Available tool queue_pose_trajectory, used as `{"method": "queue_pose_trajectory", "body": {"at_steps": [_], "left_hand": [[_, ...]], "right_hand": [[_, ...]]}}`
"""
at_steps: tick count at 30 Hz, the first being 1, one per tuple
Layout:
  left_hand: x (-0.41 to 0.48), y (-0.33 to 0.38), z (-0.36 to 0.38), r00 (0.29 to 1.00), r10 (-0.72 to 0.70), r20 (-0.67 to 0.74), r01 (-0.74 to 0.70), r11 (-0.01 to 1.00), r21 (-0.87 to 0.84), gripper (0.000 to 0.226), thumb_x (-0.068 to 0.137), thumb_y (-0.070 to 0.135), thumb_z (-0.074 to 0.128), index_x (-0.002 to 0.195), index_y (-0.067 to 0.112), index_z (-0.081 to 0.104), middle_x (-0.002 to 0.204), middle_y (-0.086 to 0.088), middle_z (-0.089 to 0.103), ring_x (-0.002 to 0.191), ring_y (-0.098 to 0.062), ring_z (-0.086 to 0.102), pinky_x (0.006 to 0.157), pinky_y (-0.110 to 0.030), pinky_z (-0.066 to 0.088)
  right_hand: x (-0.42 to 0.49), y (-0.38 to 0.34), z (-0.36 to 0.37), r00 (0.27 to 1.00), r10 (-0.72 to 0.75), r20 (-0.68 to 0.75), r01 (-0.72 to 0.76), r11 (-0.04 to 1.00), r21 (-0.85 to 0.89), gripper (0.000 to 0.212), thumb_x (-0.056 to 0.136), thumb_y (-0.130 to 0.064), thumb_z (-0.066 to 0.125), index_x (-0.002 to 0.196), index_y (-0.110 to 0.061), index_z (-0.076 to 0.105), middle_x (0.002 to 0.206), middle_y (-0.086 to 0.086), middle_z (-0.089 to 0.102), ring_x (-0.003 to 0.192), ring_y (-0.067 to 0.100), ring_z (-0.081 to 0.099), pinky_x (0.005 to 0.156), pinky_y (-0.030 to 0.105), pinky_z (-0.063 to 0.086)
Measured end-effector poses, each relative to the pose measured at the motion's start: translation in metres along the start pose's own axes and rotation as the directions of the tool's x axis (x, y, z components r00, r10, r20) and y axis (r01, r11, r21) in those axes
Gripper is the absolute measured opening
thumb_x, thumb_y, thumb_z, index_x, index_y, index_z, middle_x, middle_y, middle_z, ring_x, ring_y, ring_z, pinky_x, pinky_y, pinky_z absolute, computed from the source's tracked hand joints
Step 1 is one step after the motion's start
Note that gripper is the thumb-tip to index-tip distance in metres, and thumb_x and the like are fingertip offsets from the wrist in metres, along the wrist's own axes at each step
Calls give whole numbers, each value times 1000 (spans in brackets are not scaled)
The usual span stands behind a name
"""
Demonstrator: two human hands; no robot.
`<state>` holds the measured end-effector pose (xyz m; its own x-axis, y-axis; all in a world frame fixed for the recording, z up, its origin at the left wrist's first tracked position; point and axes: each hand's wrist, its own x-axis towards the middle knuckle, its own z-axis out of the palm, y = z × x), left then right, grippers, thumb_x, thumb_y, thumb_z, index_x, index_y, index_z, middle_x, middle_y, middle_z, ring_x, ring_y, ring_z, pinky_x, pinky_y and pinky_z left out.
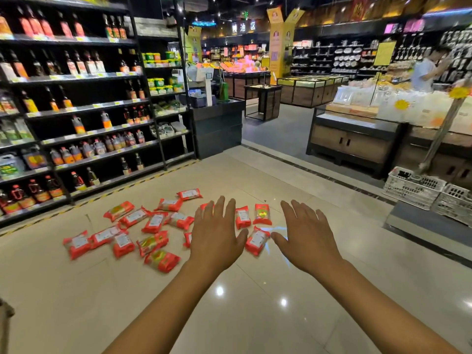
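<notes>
Head view: hands (217, 236) (309, 238) flat, palms down

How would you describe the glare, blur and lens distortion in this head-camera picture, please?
Head view: ceiling lights glare as bright spots on the glossy floor. The red packets look slightly motion-blurred, while the left hand and right hand are sharper. Wide-angle distortion tilts and bends the bottle shelves towards the left edge. The far aisles are soft.

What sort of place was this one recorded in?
Most likely a supermarket aisle: tall shelves of price-tagged bottles, a display counter piled with bagged goods, and red packets of stock scattered on the tiled floor.
</notes>
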<state>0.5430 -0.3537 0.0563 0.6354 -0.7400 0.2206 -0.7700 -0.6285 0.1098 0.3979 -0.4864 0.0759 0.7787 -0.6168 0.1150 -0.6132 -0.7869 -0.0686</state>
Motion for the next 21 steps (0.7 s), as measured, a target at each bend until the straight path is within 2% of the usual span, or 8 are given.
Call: {"method": "queue_pose_trajectory", "body": {"at_steps": [10, 21], "left_hand": [[143, 5, 49, 999, -13, 34, 11, 998, 65, 79, 102, 66, 36, 164, 26, 10, 174, -5, 10, 159, -30, 11, 129, -50, 11], [325, 13, 100, 998, -66, 13, 63, 984, 167, 78, 102, 66, 36, 163, 23, 13, 173, -5, 15, 158, -31, 15, 127, -52, 11]], "right_hand": [[156, 33, 42, 1000, 2, 31, -3, 999, 33, 77, 101, -63, 39, 162, -26, 9, 171, 4, 10, 157, 27, 13, 125, 48, 11], [358, 81, 71, 990, -140, 31, 140, 990, 13, 76, 103, -59, 38, 162, -21, 9, 170, 7, 12, 156, 28, 13, 125, 48, 9]]}}
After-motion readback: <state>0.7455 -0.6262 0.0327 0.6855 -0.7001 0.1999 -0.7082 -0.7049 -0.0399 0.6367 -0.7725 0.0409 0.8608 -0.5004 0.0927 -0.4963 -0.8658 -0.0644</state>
